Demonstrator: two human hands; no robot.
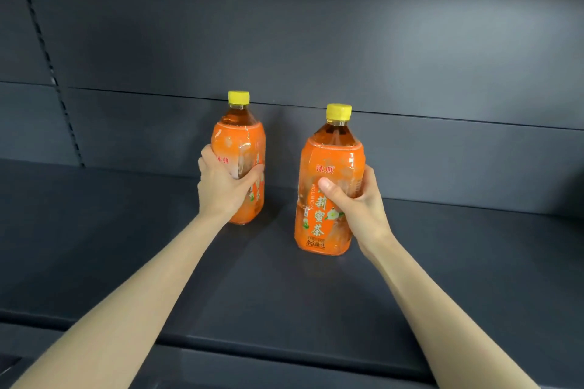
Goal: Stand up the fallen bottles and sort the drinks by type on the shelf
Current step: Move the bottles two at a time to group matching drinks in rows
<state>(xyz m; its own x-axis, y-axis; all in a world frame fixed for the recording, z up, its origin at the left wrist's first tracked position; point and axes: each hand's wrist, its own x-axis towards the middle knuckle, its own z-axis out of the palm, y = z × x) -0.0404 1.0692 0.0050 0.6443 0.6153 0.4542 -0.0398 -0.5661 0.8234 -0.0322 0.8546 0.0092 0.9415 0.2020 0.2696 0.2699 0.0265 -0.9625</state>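
Two tea bottles with orange labels and yellow caps stand upright on the dark shelf (126,246). My left hand (221,181) is wrapped around the middle of the left bottle (241,139), which stands farther back, near the rear panel. My right hand (354,196) grips the right bottle (328,164) from its right side, thumb across the label. The right bottle is nearer to me, its base resting on or just above the shelf.
The shelf's dark back panel (316,41) rises behind the bottles, with a slotted upright (50,66) at the left. The shelf's front edge (284,347) runs across the bottom of the view.
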